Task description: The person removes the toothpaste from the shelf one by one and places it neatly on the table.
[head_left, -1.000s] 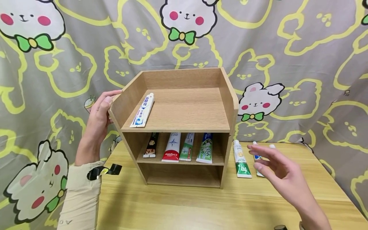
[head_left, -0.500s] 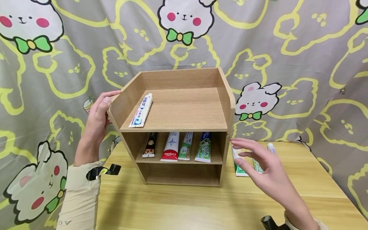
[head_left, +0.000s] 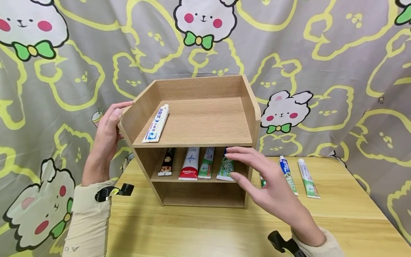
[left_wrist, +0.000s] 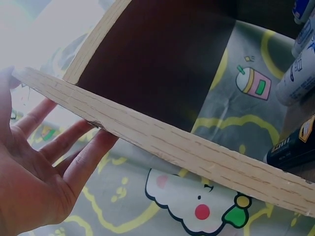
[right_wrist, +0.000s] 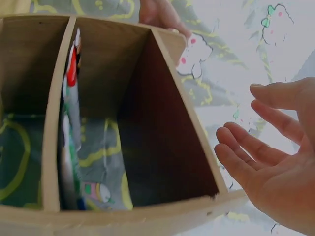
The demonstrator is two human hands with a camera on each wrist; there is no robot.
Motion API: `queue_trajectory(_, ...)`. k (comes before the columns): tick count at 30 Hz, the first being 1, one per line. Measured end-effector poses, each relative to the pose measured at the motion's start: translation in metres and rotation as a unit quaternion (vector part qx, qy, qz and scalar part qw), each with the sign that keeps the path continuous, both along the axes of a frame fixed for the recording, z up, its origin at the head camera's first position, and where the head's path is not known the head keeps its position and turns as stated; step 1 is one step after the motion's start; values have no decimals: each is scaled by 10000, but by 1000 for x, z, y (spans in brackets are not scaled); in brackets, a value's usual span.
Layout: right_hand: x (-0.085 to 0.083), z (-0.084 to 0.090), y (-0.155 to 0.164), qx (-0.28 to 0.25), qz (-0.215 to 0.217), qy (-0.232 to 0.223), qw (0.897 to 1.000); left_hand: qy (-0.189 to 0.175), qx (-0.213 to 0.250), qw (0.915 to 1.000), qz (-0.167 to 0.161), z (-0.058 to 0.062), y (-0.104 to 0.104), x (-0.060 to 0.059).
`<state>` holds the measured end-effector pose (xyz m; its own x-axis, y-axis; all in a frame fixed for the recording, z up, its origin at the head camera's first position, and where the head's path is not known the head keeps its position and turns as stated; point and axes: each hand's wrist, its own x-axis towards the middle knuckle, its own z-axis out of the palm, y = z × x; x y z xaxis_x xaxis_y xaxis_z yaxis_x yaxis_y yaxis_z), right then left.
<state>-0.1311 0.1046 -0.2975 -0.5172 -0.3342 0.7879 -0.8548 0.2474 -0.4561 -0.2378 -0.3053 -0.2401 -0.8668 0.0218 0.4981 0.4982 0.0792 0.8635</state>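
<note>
My left hand [head_left: 107, 134] holds the upper left side of a small wooden shelf [head_left: 205, 121], thumb at its front edge. In the left wrist view its fingers [left_wrist: 86, 164] touch the panel's outer side. My right hand [head_left: 273, 185], fingers spread and nothing held, hovers before the middle level's right end. It partly covers a green-and-blue toothpaste tube [head_left: 224, 169]. Beside that lie a green-and-white tube [head_left: 206, 164], a red-and-white Colgate tube [head_left: 188, 171] and a black tube [head_left: 167, 162]. One white toothpaste tube [head_left: 156, 124] lies on the top level at left.
Right of the shelf, a blue-and-green tube [head_left: 288, 175] and a white-and-green tube [head_left: 309, 178] lie on the wooden table [head_left: 192, 232]. Another green-ended tube [head_left: 262, 182] is mostly hidden behind my right hand. A patterned curtain [head_left: 282, 43] hangs close behind.
My right hand has moved left, from over the tubes on the table to the front of the middle level. My left hand stays on the shelf's side.
</note>
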Motion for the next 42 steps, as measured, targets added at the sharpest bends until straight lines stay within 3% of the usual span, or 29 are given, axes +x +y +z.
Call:
queue_trajectory(10,-16,33,-32,42,327,253,9991,22,-18,10000,29,1,-1,1)
queue_trajectory(24,-50,49,-71,438,381,198,9981,0,-94,9999,70,-1,-1,3)
queue_trajectory(42,-81,64,-123,1165,198,-732,9903,12,-32,10000,-4,0,1,1)
